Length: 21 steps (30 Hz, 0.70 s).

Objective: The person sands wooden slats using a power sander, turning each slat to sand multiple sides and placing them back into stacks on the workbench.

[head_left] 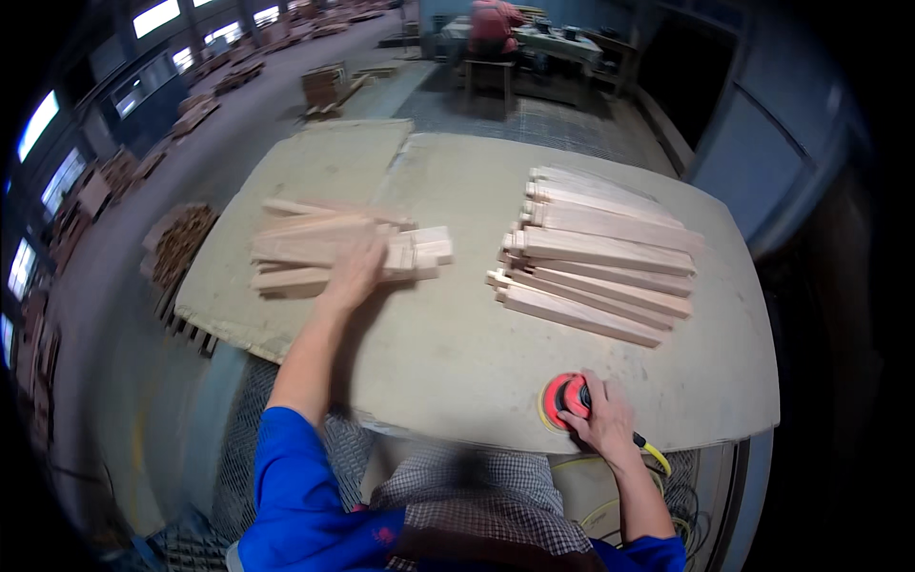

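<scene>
Left hand [357, 272] on wooden strips [295, 250], right hand [608, 419] gripping a red palm sander [558, 398]
The sander sits at the table's [448, 367] near edge, below a second stack [605, 248]; whether the left fingers grasp any strip, I cannot tell.

red-clad person [495, 23] on stool [489, 64] | bright windows [38, 126] left | blue panel [748, 153] right

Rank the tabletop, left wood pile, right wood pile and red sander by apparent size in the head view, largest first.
1. Tabletop
2. Right wood pile
3. Left wood pile, partly hidden
4. Red sander, partly hidden
</scene>
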Tool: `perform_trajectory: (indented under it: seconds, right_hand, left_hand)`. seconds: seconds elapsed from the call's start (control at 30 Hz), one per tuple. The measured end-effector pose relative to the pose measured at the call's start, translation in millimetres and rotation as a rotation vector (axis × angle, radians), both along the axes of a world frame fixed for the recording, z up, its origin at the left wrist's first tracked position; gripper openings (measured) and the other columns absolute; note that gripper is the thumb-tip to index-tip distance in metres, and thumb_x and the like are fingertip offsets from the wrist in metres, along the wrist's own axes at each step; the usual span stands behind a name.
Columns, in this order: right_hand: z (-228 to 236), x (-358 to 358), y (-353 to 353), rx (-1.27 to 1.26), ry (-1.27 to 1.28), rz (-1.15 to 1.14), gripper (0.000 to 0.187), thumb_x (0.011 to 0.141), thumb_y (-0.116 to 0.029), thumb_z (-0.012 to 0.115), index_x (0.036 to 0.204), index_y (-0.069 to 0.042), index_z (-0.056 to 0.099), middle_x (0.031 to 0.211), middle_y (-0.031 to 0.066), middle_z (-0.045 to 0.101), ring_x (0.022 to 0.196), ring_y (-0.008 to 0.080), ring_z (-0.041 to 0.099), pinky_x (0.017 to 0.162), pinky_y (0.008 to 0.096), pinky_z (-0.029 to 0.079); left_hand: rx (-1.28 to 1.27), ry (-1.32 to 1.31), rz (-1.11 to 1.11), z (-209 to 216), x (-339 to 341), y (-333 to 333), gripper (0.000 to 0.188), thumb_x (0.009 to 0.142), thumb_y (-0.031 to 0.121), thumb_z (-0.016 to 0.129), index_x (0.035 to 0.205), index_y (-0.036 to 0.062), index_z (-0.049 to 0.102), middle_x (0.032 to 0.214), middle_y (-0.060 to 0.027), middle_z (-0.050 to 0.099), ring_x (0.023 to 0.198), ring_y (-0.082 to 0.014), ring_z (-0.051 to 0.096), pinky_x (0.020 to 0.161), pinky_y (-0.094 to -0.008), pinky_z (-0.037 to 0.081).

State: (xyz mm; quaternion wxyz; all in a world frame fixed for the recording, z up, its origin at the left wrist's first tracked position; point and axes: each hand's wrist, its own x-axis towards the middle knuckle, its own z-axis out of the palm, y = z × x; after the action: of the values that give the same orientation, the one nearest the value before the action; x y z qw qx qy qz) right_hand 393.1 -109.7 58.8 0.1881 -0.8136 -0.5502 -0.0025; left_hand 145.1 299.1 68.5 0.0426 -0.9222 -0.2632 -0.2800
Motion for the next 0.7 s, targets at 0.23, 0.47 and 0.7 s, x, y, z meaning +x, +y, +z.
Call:
perform_trajectory:
  seconds: [0.23,0.47,0.7]
  right_hand:
    - [4.9,-1.9,-6.6,0.291,0.363,-0.248,0.059,0.075,-0.03,0.08,0.125,-0.011,0.056,0.105,0.014,0.067,0.096,0.033,0.066,0.08,0.0414,0.054]
    - [-16.9,10.8,-67.7,0.941,1.95,-0.14,0.043,0.099,-0.032,0.054,0.127,0.001,0.053,0.113,0.0114,0.065,0.098,0.0197,0.065,0.088,0.0325,0.054]
    - [-94.2,-0.2,-87.6,1.013,2.377,0.128,0.052,0.098,-0.043,0.046,0.129,-0.002,0.052,0.12,0.0167,0.062,0.098,0.0333,0.066,0.069,0.0469,0.06]
  left_hand:
    - [0.113,0.073,-0.322,17.5,45.1,-125.0,0.032,0.076,0.026,0.074,0.095,0.0066,0.057,0.086,-0.0097,0.054,0.081,-0.0285,0.055,0.068,-0.0399,0.047]
    - [-0.225,0.059,-0.378,-57.8,98.6,-245.7,0.043,0.07,0.021,0.079,0.103,0.0041,0.058,0.097,-0.013,0.058,0.088,-0.0325,0.057,0.075,-0.0421,0.049]
    - [-0.34,0.058,-0.248,-40.3,55.9,-245.0,0.068,0.073,0.033,0.08,0.127,0.0035,0.053,0.124,-0.0185,0.055,0.111,-0.0372,0.053,0.094,-0.0464,0.044]
